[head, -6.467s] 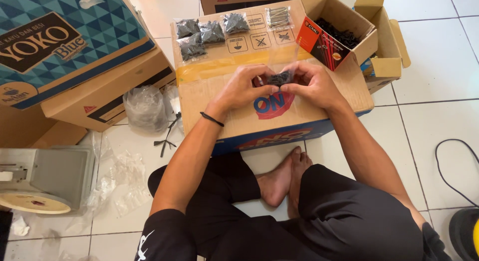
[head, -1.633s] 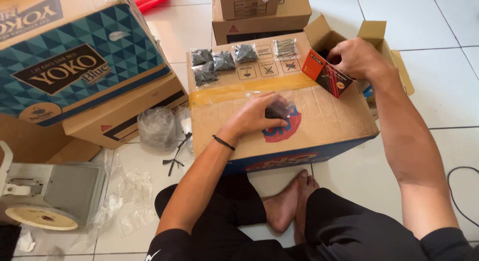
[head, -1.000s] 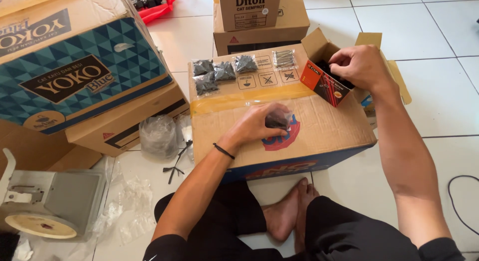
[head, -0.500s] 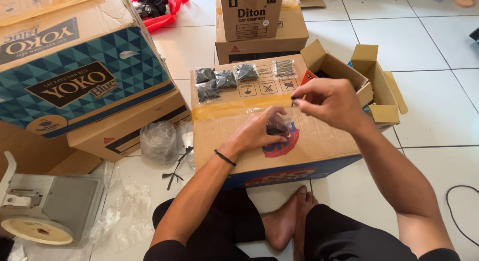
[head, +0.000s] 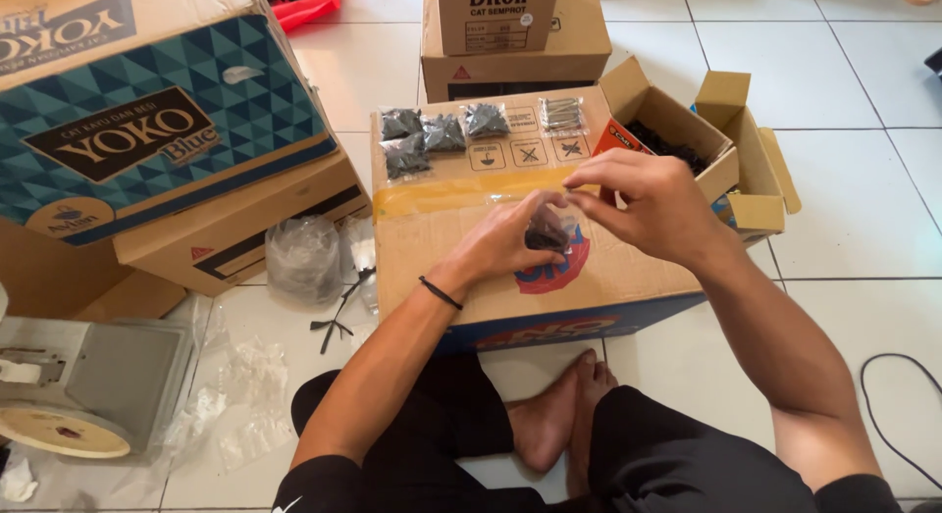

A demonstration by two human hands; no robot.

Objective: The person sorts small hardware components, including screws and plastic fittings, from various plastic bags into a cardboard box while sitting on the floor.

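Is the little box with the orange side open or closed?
Open. The small box has its flaps standing up, and dark pieces show inside.

We see a small clear bag [head: 546, 236] of dark bits — pinched upright on the box [head: 461, 229], mouth held up.

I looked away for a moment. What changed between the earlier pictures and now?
The right hand left the open small box and came back to the small bag, which the left hand kept holding on the big carton. The filled bags stayed put.
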